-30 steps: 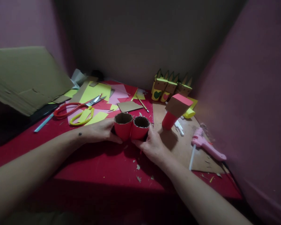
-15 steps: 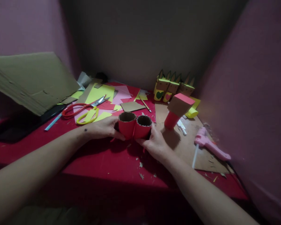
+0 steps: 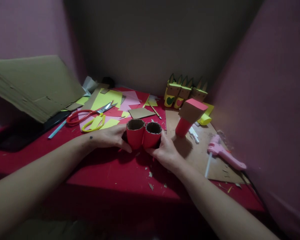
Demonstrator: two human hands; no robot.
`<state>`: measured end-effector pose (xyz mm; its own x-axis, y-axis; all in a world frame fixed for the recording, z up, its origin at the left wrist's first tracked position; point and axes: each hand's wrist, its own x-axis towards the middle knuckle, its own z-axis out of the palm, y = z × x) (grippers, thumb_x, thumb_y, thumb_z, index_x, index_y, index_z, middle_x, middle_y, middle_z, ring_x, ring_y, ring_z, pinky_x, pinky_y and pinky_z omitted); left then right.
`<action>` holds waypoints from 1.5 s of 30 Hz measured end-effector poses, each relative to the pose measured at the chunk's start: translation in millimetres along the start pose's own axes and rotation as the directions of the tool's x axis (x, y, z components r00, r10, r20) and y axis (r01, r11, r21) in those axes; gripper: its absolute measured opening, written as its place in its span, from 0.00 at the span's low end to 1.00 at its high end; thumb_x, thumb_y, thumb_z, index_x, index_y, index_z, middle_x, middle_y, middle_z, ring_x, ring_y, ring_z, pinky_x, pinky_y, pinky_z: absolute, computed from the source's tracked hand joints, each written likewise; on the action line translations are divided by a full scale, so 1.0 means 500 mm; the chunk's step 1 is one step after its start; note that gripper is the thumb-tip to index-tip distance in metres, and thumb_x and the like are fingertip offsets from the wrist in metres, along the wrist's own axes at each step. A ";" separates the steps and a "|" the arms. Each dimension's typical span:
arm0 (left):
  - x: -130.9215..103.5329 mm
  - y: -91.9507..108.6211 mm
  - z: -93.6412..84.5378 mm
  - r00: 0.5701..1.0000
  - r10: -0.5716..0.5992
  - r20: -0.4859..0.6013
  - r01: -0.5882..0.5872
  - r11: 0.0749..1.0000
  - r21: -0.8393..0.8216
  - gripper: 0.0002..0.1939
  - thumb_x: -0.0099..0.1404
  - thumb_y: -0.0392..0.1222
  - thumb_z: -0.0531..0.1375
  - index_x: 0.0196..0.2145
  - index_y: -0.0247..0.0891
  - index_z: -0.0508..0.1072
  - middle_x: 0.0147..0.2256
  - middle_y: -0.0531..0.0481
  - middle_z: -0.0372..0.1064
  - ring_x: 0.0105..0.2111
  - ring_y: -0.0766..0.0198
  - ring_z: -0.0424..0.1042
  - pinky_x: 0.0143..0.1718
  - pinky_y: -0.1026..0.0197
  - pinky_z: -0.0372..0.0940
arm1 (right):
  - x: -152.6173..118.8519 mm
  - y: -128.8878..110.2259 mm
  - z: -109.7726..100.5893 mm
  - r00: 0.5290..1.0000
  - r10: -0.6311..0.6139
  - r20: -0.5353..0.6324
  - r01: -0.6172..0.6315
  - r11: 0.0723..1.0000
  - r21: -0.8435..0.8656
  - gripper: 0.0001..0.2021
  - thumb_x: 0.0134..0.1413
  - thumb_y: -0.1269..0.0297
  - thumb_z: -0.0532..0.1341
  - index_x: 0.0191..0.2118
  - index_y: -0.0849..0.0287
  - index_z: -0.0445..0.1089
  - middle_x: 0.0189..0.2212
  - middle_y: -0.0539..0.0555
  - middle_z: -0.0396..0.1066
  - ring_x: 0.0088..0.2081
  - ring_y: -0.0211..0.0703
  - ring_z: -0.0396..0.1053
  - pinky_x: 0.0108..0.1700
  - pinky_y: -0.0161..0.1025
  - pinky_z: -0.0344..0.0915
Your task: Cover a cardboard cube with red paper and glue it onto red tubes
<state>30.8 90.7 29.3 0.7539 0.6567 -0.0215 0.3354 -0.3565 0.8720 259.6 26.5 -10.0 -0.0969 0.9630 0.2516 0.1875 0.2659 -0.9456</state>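
Two red-covered cardboard tubes stand upright side by side on the red tabletop (image 3: 97, 173), their open tops facing me. My left hand (image 3: 116, 137) is closed round the outer side of the left red tube (image 3: 135, 137), thumb near its base. Round the right red tube (image 3: 152, 137) my right hand (image 3: 166, 151) is closed from the other side. The tubes touch or nearly touch each other. Right of them, a red tube topped by a cardboard box with a red top (image 3: 193, 110) stands on a cardboard sheet (image 3: 200, 160).
A pink glue gun (image 3: 225, 153) with a glue stick lies at the right. Red-handled scissors (image 3: 90, 115), yellow-handled scissors (image 3: 93, 126), paper sheets (image 3: 107, 98) and a pencil (image 3: 155, 110) lie behind my hands. Cardboard figures (image 3: 180, 93) stand at the back. A large cardboard piece (image 3: 35, 86) leans at left.
Almost nothing differs. My left thumb has shifted slightly at the left tube's base; both tubes stay in place between my hands.
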 end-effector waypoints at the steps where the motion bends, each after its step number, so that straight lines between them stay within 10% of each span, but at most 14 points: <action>1: 0.000 0.001 0.000 1.000 -0.022 -0.003 0.022 1.000 -0.005 0.12 0.50 0.43 0.76 0.32 0.40 0.79 0.29 0.54 0.75 0.32 0.57 0.72 0.38 0.59 0.67 | -0.001 -0.005 -0.001 1.000 0.006 -0.004 -0.006 1.000 0.005 0.25 0.39 0.66 0.71 0.46 0.53 0.68 0.46 0.56 0.78 0.49 0.58 0.75 0.56 0.56 0.71; 9: -0.003 0.010 -0.003 0.995 -0.064 -0.071 0.062 0.997 -0.039 0.16 0.50 0.45 0.75 0.34 0.38 0.79 0.34 0.47 0.80 0.37 0.51 0.77 0.40 0.55 0.69 | -0.009 -0.037 -0.019 0.980 0.194 0.037 -0.179 0.794 0.581 0.18 0.40 0.62 0.73 0.41 0.54 0.74 0.38 0.52 0.79 0.40 0.50 0.77 0.53 0.50 0.74; 16: -0.004 0.010 -0.008 0.997 -0.024 -0.078 0.018 0.997 -0.068 0.19 0.53 0.47 0.76 0.39 0.39 0.79 0.38 0.45 0.81 0.40 0.49 0.79 0.42 0.54 0.70 | -0.001 -0.041 -0.041 0.943 0.261 0.205 -0.330 0.673 0.662 0.14 0.42 0.55 0.66 0.34 0.58 0.74 0.31 0.58 0.76 0.34 0.58 0.77 0.48 0.63 0.76; 24: -0.006 0.012 -0.009 0.990 -0.045 -0.133 0.028 0.992 -0.122 0.24 0.52 0.50 0.77 0.44 0.40 0.80 0.43 0.43 0.82 0.47 0.43 0.78 0.49 0.49 0.70 | 0.001 -0.045 -0.049 0.895 0.318 0.312 -0.440 0.516 0.735 0.20 0.46 0.52 0.67 0.43 0.60 0.74 0.34 0.59 0.79 0.32 0.51 0.72 0.38 0.48 0.71; 45: -0.006 0.023 -0.001 0.970 -0.042 -0.241 0.047 0.999 0.013 0.18 0.48 0.47 0.76 0.32 0.39 0.75 0.31 0.51 0.76 0.34 0.54 0.73 0.38 0.55 0.66 | 0.000 -0.030 -0.042 0.927 0.296 0.230 -0.367 0.585 0.723 0.13 0.43 0.56 0.71 0.33 0.57 0.73 0.23 0.52 0.72 0.25 0.48 0.68 0.33 0.48 0.71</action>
<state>32.0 85.1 39.6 0.5803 0.8122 0.0603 0.3776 -0.3340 0.8636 277.4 23.3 8.4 -0.2595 0.9611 -0.0945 -0.5620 -0.2298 -0.7946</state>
